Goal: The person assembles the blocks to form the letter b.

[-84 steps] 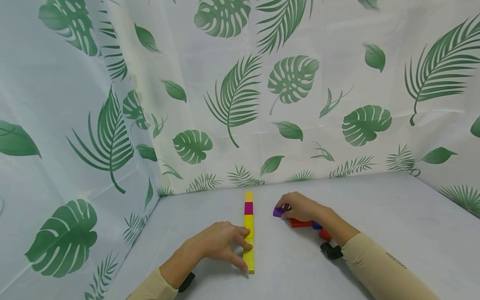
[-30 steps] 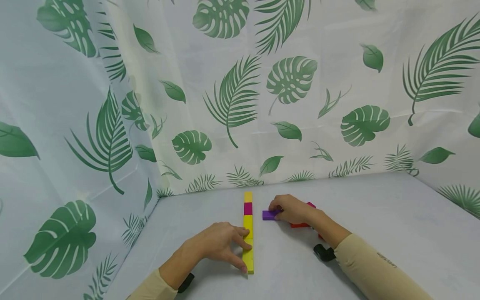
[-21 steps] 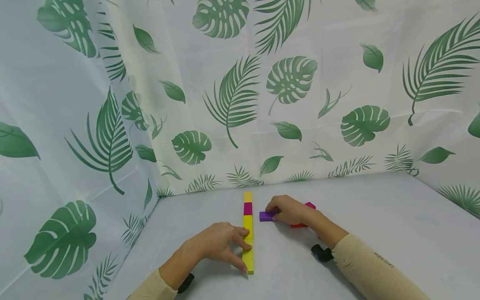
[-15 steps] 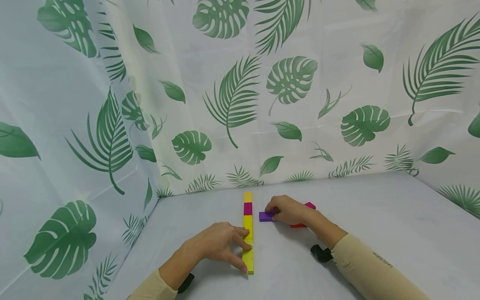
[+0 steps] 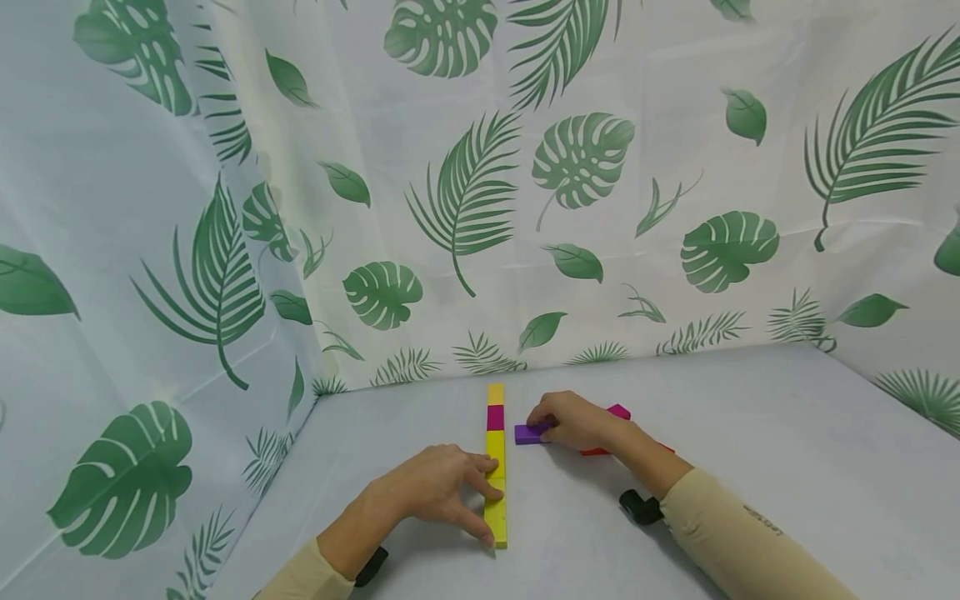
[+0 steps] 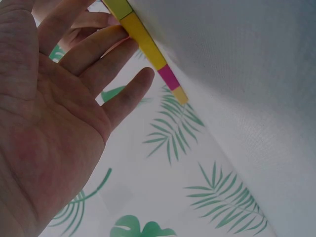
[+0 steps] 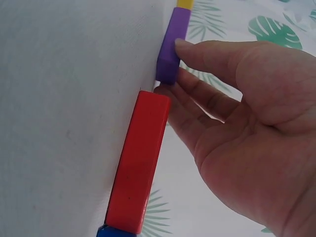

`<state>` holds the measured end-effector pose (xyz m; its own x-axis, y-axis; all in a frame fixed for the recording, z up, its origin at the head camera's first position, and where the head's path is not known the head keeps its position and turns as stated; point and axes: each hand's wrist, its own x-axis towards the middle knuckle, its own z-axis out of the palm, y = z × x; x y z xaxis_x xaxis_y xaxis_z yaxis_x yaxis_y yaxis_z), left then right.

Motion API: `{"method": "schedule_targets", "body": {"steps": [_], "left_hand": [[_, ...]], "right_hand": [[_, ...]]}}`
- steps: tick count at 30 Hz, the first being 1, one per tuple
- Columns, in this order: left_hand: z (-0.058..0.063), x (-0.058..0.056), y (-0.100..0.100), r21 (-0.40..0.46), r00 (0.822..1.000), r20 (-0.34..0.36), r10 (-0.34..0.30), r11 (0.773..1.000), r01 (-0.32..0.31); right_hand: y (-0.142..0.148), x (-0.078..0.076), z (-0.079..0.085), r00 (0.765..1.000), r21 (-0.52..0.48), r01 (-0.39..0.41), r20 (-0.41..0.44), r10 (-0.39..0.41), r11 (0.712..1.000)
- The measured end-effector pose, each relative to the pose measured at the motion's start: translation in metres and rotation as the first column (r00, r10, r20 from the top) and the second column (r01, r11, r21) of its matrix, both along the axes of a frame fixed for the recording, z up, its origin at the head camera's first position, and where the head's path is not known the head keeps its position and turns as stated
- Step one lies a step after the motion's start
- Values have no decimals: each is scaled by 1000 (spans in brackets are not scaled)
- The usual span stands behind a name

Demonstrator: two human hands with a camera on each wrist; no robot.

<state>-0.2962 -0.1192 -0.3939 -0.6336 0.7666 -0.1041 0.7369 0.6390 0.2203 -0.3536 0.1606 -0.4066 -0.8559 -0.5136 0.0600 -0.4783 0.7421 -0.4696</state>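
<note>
A straight row of blocks runs away from me in the head view. Nearest are two long yellow blocks [image 5: 496, 454], then a magenta block [image 5: 496, 417] and a small orange-yellow block [image 5: 496, 394] at the far end. My left hand [image 5: 442, 483] lies along the row's left side, fingers spread, fingertips and thumb touching the yellow blocks. Right of the row, my right hand [image 5: 573, 419] pinches a purple block [image 5: 528, 434] between thumb and fingers. It lies crosswise, its left end a short gap from the row. In the right wrist view the thumb presses its side.
Beyond my right hand lie a red block [image 7: 138, 158] and a blue block [image 7: 116, 231], end to end in the right wrist view. A pinkish-red block [image 5: 619, 412] shows behind that hand. A white leaf-patterned curtain [image 5: 480, 325] closes off the table's back.
My right hand has slid the purple block leftward toward the row and turned it crosswise; over the last half second it creeps only slightly. My left hand stays in place.
</note>
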Motion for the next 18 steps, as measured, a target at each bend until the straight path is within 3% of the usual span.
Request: {"method": "schedule_targets", "body": {"steps": [12,18], "left_hand": [[-2,-1,-1,8,1000,-9,-8,1000,8],[-2,-2,0,11,1000,-10,-17,1000,17]], "right_hand": [[-2,1,-1,1000,-13,6,7,-6,1000],[-1,2,1,998,-26,-49,31,50,998]]}}
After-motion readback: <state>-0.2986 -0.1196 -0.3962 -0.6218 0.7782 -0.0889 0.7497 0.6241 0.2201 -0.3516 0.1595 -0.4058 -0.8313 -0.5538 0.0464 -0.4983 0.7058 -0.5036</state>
